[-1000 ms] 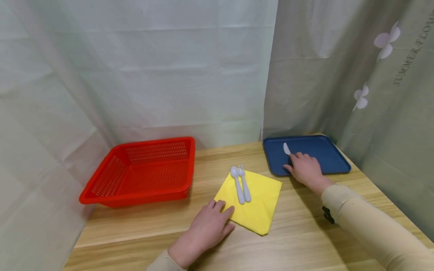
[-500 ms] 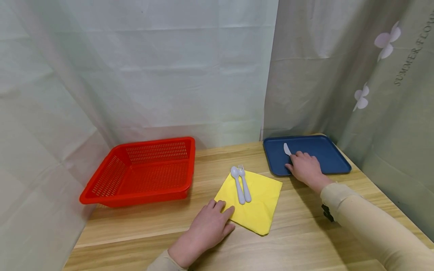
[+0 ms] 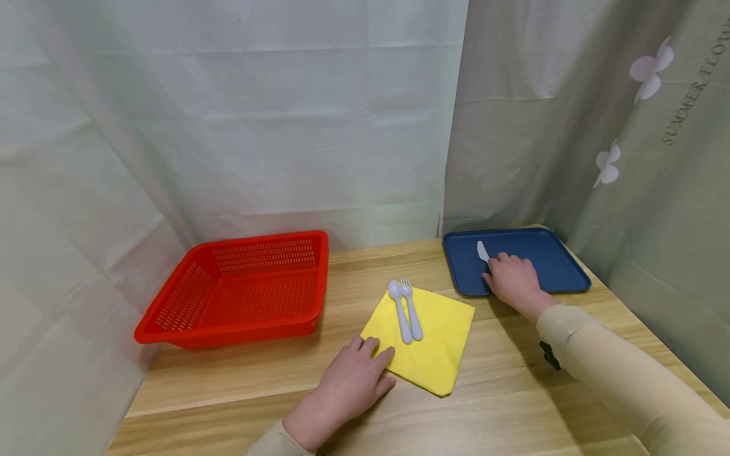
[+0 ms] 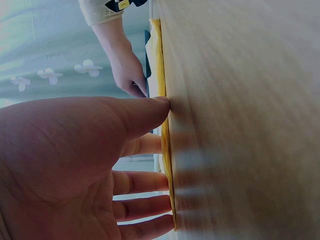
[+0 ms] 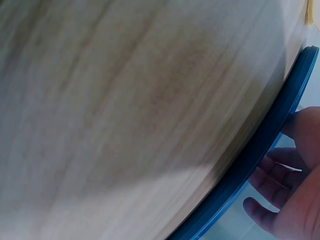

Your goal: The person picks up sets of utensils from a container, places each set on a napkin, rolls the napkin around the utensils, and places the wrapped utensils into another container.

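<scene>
With left hand [image 3: 355, 375] loose on the edge of the napkin [image 3: 436, 354] and right hand [image 3: 515, 278] over one end of the knife [image 3: 482, 250] on the tray [image 3: 552, 256], can't tell if pinched, but looks light, stiff and a bit slick, best held by that covered end.

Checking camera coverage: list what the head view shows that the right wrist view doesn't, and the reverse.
Only in the head view: red basket, spoon, fork, knife blade, left hand.

Only in the right wrist view: the palm side of the right hand.

Both: right hand, blue tray, wooden table, and probably the yellow napkin, just a sliver in the wrist view.
</scene>
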Demonstrator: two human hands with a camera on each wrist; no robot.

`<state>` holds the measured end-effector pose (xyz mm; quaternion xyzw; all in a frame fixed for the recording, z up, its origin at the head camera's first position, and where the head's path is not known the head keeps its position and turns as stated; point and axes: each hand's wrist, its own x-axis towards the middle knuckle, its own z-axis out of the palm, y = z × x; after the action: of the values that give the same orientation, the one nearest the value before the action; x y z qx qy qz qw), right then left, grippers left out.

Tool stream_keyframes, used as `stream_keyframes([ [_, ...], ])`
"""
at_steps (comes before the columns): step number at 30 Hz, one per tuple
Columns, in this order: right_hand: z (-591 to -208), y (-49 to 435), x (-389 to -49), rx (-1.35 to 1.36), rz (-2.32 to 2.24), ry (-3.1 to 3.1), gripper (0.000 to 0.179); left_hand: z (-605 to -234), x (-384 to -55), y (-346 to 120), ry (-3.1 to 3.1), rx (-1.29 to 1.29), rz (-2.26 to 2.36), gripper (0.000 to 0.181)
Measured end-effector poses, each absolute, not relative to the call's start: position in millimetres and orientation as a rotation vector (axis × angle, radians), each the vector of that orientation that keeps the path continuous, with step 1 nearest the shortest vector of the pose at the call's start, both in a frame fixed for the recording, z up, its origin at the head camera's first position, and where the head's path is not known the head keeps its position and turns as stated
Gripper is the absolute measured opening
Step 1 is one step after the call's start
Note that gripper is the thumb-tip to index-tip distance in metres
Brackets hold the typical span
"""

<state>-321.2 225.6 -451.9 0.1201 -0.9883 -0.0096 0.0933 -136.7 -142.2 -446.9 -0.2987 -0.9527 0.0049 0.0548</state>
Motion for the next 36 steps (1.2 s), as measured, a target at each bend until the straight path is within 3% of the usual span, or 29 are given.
stream_keyframes([
  [14,-448.6,223.5,-324.9,0.353,-0.021,-2.933,0.031,-447.2,-137.7,-142.4,-2.895,-0.901,0.014,0.046],
  [36,-444.5,223.9,-333.2,0.320,0.114,-3.003,0.024,-447.2,-137.4,-141.3,-2.895,-0.907,0.015,0.046],
])
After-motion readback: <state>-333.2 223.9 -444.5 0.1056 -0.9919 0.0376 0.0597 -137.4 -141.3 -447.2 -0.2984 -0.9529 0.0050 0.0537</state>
